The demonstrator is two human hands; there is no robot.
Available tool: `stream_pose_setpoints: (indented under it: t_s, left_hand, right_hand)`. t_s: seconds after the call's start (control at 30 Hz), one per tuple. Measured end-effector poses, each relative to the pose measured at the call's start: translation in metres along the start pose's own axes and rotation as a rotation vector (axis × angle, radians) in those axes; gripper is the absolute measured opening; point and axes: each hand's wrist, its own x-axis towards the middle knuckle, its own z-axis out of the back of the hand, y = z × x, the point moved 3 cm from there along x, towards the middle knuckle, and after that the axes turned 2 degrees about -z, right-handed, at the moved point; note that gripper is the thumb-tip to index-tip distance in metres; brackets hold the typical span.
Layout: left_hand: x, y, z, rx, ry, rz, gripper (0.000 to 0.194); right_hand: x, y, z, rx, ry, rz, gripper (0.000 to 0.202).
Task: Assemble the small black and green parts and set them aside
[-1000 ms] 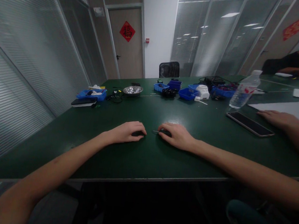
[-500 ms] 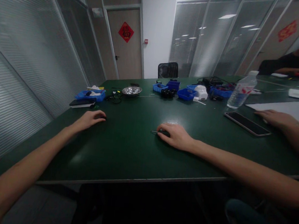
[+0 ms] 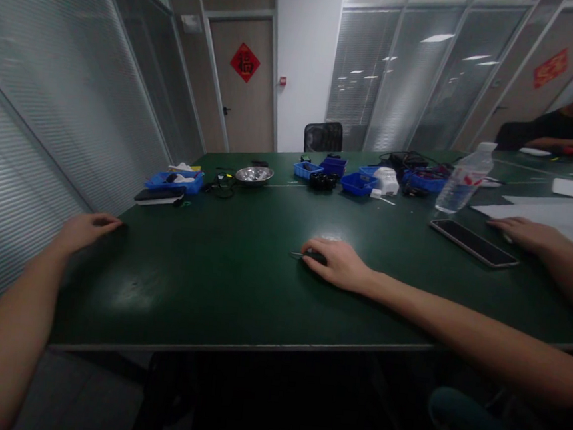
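Observation:
My right hand (image 3: pixel 335 262) rests on the green table (image 3: pixel 240 284), its fingers curled around the dark handle of a small screwdriver (image 3: pixel 315 257). The thin metal shaft points left, low over the tabletop. My left hand (image 3: pixel 86 229) is at the table's left side, thumb and fingertips brought together. A tiny dark spot shows at those fingertips, too small to name. Beyond the left hand lie a black-covered notebook (image 3: pixel 159 196) and a blue tray (image 3: pixel 175 180) of small items.
A shiny metal bowl (image 3: pixel 254 175), black cables and several blue bins (image 3: pixel 359 183) stand farther back. At right are a water bottle (image 3: pixel 463 180), a phone (image 3: pixel 473 243) and a neighbour's hand (image 3: pixel 533 234) by white paper (image 3: pixel 567 214). Another person sits at the far right.
My left hand has moved left across the table, towards its left edge, fingers still together. My right hand and the screwdriver have stayed in place.

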Motion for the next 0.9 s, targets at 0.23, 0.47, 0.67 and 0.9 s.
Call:
stream_pose_setpoints:
  t_s: [0.23, 0.47, 0.67, 0.9]
  left_hand:
    - [-0.006, -0.001, 0.006, -0.186, -0.138, 0.099, 0.038]
    - [-0.013, -0.013, 0.009, -0.283, -0.127, 0.185, 0.027]
    - [-0.014, -0.020, 0.010, -0.208, -0.101, 0.179, 0.027]
    - [-0.010, -0.016, 0.008, -0.091, -0.063, 0.152, 0.028]
  right_hand:
    - [0.001, 0.000, 0.000, 0.003, 0.004, -0.005, 0.026]
    - [0.001, -0.001, -0.001, 0.006, -0.009, -0.004, 0.025]
    - [0.001, 0.000, 0.000, 0.007, -0.013, 0.002, 0.024]
    - [0.001, 0.000, 0.001, 0.002, -0.004, 0.001, 0.025]
